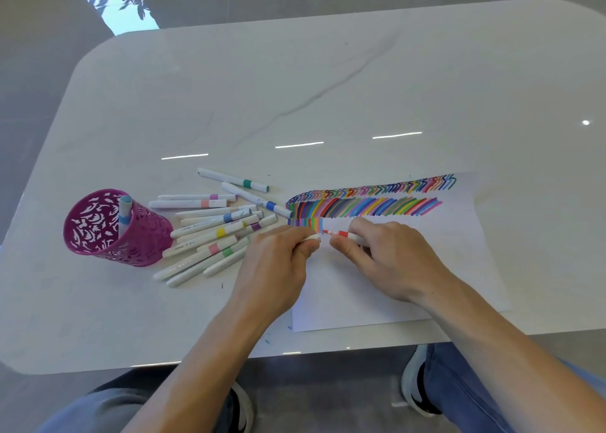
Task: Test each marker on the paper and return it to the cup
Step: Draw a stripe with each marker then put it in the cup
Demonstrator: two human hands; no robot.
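1. The red marker (344,235) hangs uncapped over the paper (377,288), its tip pointing at the cap (313,237); a slip here could smear ink on a finger or streak the worktop (295,88) beyond the sheet's left edge
2. The cap is small and barely pinched; dropped, it might roll among the loose markers (210,236) lying between the paper and the cup
3. Left hand (278,265): fingers curled, thumb and forefinger pinching the white cap
4. Right hand (390,255): fingers closed round the red marker's barrel, wrist low over the paper
5. The pink cup (114,232), near the worktop's left edge, holds one blue-banded marker (124,216)
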